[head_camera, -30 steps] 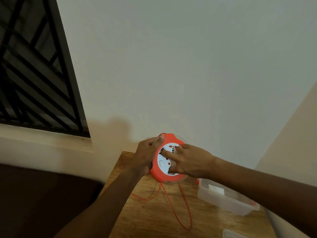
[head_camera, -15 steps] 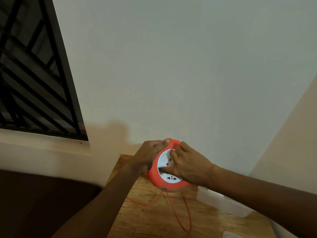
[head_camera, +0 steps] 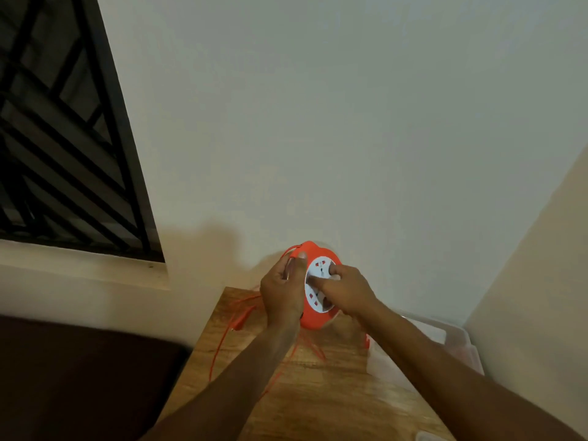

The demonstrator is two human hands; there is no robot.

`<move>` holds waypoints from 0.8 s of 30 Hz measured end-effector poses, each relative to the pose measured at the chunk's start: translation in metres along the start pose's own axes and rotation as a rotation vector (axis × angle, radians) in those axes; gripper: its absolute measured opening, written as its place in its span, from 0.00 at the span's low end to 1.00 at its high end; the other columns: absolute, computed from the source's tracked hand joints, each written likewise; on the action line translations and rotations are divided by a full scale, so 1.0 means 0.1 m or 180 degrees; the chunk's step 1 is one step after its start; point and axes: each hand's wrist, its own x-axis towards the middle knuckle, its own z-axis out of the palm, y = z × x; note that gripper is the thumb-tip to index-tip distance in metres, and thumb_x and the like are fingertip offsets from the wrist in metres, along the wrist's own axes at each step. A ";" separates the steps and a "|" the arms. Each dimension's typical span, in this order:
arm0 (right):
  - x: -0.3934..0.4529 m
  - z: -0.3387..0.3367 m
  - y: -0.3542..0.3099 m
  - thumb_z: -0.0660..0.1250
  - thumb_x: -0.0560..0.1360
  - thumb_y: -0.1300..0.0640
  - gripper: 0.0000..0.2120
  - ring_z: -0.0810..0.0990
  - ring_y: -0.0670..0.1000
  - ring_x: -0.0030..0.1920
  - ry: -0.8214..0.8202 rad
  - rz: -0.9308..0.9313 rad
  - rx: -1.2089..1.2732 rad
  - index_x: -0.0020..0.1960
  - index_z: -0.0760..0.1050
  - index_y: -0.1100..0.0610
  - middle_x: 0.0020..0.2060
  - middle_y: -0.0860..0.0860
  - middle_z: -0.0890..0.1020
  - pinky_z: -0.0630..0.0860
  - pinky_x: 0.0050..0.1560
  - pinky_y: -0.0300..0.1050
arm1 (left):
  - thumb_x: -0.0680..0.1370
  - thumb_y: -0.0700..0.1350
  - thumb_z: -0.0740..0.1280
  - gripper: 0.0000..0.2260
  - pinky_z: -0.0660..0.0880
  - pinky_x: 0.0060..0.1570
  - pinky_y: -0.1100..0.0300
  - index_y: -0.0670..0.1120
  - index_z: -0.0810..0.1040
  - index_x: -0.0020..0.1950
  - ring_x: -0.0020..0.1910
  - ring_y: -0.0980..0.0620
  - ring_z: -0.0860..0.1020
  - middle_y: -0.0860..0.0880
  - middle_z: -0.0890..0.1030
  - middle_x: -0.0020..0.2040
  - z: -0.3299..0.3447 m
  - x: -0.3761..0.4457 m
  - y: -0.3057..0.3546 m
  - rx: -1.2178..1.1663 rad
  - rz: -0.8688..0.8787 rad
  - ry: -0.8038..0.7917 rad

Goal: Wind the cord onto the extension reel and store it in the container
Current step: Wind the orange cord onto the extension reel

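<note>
Left hand (head_camera: 283, 289) grips reel (head_camera: 313, 319) rim; right hand (head_camera: 348, 292) fingers curled on face.

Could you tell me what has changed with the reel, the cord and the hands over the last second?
The white socket face of the reel has turned under the right hand, so its red marks sit in new places. The loose orange cord now lies more to the left on the wooden table. The left hand still grips the reel's orange rim, and the clear container stays on the right, nothing let go.
</note>
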 end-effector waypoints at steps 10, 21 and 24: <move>-0.25 -0.12 0.15 0.70 0.72 0.46 0.19 0.82 0.48 0.50 0.0363 -0.1387 -0.1273 0.62 0.75 0.46 0.49 0.45 0.85 0.77 0.50 0.45 | 0.82 0.54 0.68 0.12 0.85 0.35 0.53 0.48 0.86 0.51 0.39 0.47 0.89 0.49 0.90 0.42 -0.25 0.08 0.08 -0.0432 -0.0768 -0.0344; -0.11 -0.42 0.15 0.71 0.74 0.58 0.19 0.70 0.62 0.66 -0.0824 -0.3248 -0.4229 0.64 0.77 0.46 0.78 0.54 0.58 0.75 0.57 0.58 | 0.82 0.55 0.67 0.10 0.85 0.36 0.55 0.53 0.86 0.54 0.43 0.47 0.89 0.50 0.90 0.47 -0.21 0.04 0.10 -0.0191 -0.0750 -0.0905; -0.12 -0.44 0.10 0.72 0.75 0.53 0.23 0.66 0.64 0.69 -0.0894 -0.3333 -0.4634 0.67 0.73 0.42 0.77 0.56 0.59 0.71 0.61 0.59 | 0.82 0.54 0.68 0.10 0.84 0.35 0.57 0.54 0.87 0.48 0.43 0.47 0.89 0.50 0.90 0.46 -0.21 0.06 0.11 -0.0149 -0.0733 -0.0994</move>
